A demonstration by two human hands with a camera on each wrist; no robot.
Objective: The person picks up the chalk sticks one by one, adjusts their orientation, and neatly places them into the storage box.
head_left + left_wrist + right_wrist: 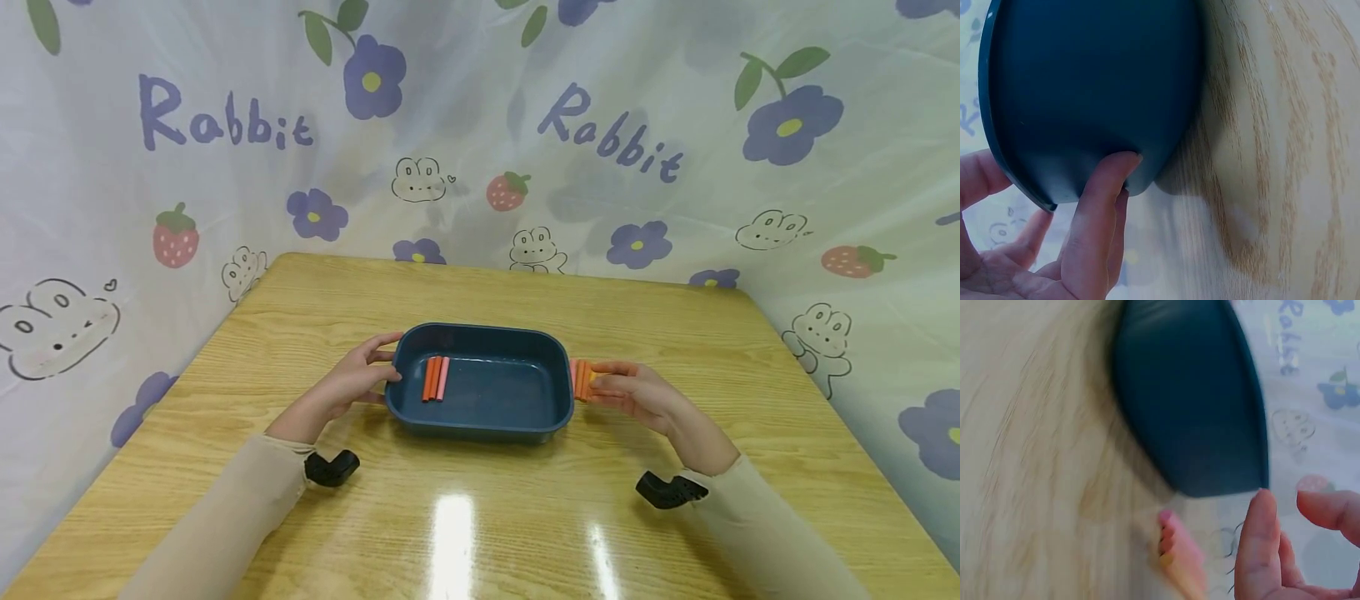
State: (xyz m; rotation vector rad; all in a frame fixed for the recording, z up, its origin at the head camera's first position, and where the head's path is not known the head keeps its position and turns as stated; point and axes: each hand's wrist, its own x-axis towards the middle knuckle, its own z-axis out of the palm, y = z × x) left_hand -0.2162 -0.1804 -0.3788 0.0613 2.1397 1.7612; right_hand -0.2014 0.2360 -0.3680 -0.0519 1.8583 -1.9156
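Observation:
A dark blue rectangular box [480,421] with rounded corners stands on the table. Three short crayon-like sticks [435,379], two orange-red and one pink, lie side by side inside at its left. My left hand [348,379] holds the box's left end, thumb at the rim; in the left wrist view fingers [1094,231] lie against the outer wall. Several pink, orange and yellow sticks [581,379] sit in a row just outside the right end. Over them is my right hand [641,396], its fingers loosely bent, partly hiding the row. Its fingers [1259,544] appear near the box corner.
The wooden table [525,508] extends on every side of the box. A patterned cloth [480,125] hangs behind it and along both sides. Black wrist mounts [330,468] show at both sleeves.

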